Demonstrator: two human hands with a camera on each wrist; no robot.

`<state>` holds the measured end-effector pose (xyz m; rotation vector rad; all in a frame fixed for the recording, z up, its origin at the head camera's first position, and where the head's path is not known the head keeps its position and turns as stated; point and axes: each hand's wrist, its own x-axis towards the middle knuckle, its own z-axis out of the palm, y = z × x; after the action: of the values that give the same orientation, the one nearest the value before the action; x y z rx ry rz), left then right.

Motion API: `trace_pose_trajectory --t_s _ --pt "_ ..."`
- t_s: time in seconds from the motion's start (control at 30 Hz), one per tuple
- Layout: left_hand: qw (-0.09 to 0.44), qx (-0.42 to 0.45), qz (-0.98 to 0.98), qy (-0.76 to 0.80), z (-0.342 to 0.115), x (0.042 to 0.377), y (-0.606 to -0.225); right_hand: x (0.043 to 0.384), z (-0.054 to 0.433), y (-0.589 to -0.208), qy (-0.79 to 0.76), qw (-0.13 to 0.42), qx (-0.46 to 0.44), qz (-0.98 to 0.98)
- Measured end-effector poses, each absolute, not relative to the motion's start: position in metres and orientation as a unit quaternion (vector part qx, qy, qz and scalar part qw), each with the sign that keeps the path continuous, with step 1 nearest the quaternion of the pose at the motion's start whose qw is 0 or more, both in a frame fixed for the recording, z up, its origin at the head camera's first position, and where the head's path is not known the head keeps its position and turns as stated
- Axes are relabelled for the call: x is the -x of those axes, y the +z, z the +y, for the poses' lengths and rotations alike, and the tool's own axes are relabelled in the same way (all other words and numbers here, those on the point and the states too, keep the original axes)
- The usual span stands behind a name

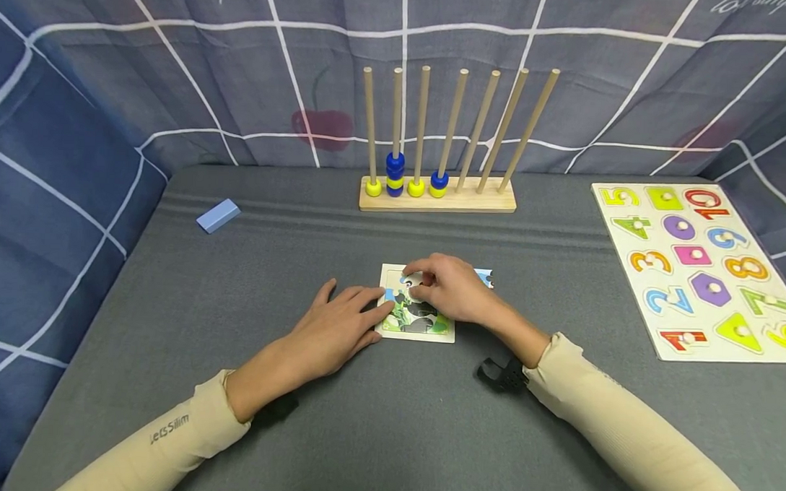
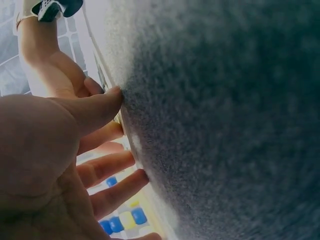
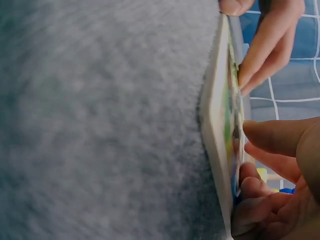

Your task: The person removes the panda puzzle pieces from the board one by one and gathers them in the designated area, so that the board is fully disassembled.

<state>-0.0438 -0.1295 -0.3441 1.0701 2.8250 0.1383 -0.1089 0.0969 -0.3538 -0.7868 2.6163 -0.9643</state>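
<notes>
A small panda jigsaw puzzle [image 1: 419, 324] in a pale wooden frame lies on the table in the head view. My left hand [image 1: 338, 323] rests along its left side, fingers stretched out and fingertips on the frame's edge. Over the upper right of the puzzle is my right hand [image 1: 459, 285], its thumb and bent index finger pinching at the panda-face piece [image 1: 413, 280]. The right wrist view shows the right thumb [image 3: 272, 136] touching the puzzle's face, with the other fingers curled at its far end. A light blue puzzle piece [image 1: 485, 276] shows behind the right hand, partly hidden.
A wooden abacus stand [image 1: 437, 200] with tall pegs and blue and yellow beads stands at the back. A blue block [image 1: 218, 215] lies at the left. On the right lies a number-and-shape board [image 1: 652, 283]. Grid-patterned cloth [image 1: 243, 74] hangs behind the table.
</notes>
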Motion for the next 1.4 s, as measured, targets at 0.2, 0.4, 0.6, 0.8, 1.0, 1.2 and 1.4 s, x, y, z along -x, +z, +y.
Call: trace_pose_trajectory --t_s 0.2,0.4,0.6,0.8,1.0,1.2,1.4 --pt "0.054 -0.355 0.932 0.046 -0.1303 0.0429 -0.3438 0.1056 0.0952 -0.3553 -0.306 0.117 0.278 0.903" --pt "0.062 -0.351 0.934 0.040 -0.1291 0.0438 -0.3437 0.1046 0.0940 -0.3535 -0.309 0.127 0.263 0.905" --pt "0.066 -0.352 0.933 0.044 -0.1279 0.0440 -0.3427 0.1046 0.0924 -0.3526 -0.321 0.134 0.234 0.908" --pt "0.066 -0.352 0.932 0.050 -0.1287 0.0438 -0.3428 0.1031 0.0901 -0.3538 -0.333 0.109 0.218 0.911" --pt "0.067 -0.354 0.932 0.047 -0.1283 0.0441 -0.3425 0.0998 0.0901 -0.3546 -0.346 0.095 0.210 0.909" --pt "0.069 -0.352 0.932 0.048 -0.1287 0.0438 -0.3431 0.1011 0.0928 -0.3560 -0.364 0.110 0.214 0.900" --pt "0.065 -0.353 0.932 0.050 -0.1291 0.0436 -0.3446 0.1016 0.0981 -0.3597 -0.402 0.115 0.225 0.880"
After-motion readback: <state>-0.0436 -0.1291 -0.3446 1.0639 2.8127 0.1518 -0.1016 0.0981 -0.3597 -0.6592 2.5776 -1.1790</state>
